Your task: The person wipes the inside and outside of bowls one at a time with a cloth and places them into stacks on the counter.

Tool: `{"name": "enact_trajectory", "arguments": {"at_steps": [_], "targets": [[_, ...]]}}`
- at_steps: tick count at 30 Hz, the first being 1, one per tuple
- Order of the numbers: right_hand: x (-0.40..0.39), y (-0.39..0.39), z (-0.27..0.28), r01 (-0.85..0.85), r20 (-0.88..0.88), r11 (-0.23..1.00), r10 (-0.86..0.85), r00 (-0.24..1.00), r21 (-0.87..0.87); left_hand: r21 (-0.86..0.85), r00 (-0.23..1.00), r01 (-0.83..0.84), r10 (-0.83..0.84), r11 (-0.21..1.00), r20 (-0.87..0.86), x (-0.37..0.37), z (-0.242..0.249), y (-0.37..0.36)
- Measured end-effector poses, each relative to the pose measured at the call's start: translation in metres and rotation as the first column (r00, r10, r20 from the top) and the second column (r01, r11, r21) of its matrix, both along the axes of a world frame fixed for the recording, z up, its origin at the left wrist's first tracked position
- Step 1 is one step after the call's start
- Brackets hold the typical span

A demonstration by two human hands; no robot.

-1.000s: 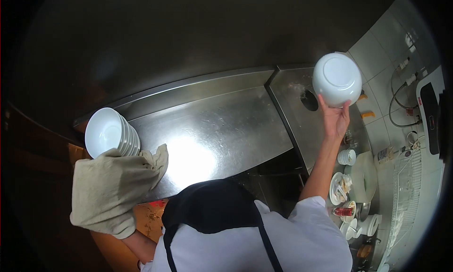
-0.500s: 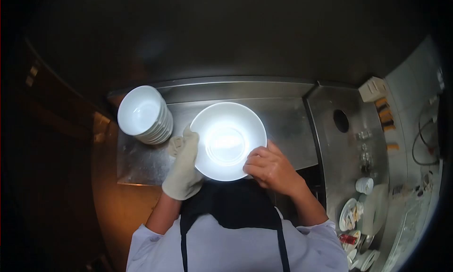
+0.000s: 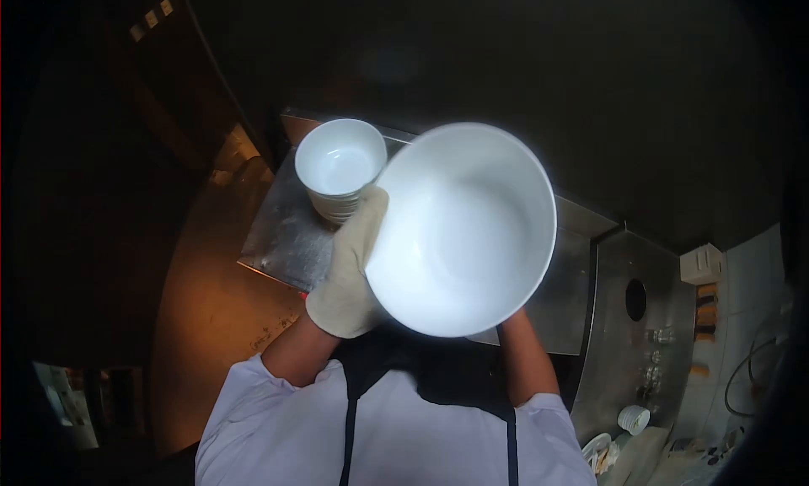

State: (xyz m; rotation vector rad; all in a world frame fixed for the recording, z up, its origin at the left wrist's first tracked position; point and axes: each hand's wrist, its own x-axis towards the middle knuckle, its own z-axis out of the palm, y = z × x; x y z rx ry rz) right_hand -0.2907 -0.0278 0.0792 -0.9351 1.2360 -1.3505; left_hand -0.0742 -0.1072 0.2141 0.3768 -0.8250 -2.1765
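A large white bowl (image 3: pixel 462 233) is raised toward me, its open inside facing the camera. A beige cloth or mitt covers my left hand (image 3: pixel 350 271), which grips the bowl's left edge with the thumb along the rim. Behind the bowl's lower right side my right hand is hidden; only the right forearm (image 3: pixel 529 355) shows, so its fingers cannot be seen. To the left of the bowl, a stack of smaller white bowls (image 3: pixel 341 159) stands on the steel counter (image 3: pixel 282 246).
On the right, a steel worktop (image 3: pixel 619 317) has a round dark hole (image 3: pixel 635 300). Along it are several glasses (image 3: pixel 656 359), a small stack of white dishes (image 3: pixel 634 418) and plates with food scraps (image 3: pixel 600 454). A white box (image 3: pixel 702 264) sits near the tiled wall.
The bowl has come up closer to the camera and tilted, moving right in view. My right hand has gone from the rim to out of sight behind it. The view has turned.
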Motion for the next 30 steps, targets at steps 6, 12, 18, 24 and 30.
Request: {"name": "enact_trajectory", "arguments": {"at_steps": [6, 12, 18, 24, 30], "targets": [[0.011, -0.028, 0.025, -0.504, -0.256, 0.825, 0.561, 0.787, 0.258, -0.158, 0.897, -0.439, 0.442, 0.884, -0.018, 0.044, 0.045, -0.032], [-0.03, 0.044, -0.028, -0.398, -0.378, 0.863, 0.496, 0.781, 0.311, -0.313, 0.577, -0.761, 0.813, 0.568, 0.073, 0.112, 0.04, -0.08], [0.017, 0.001, 0.138, -0.42, -0.518, 0.787, 0.152, 0.842, -0.452, -0.399, 0.475, -0.776, 0.868, 0.489, 0.14, 0.107, -0.04, -0.071], [0.141, -0.111, 0.089, -0.243, -0.698, 0.892, -0.105, 0.708, -0.38, -0.531, 0.542, -0.653, 0.823, 0.539, 0.169, 0.057, -0.091, -0.031], [0.115, -0.097, 0.062, -0.392, -0.948, 0.917, -0.184, -0.261, -0.071, -0.776, 0.585, -0.264, 0.735, 0.572, 0.342, 0.088, -0.113, -0.009]]}}
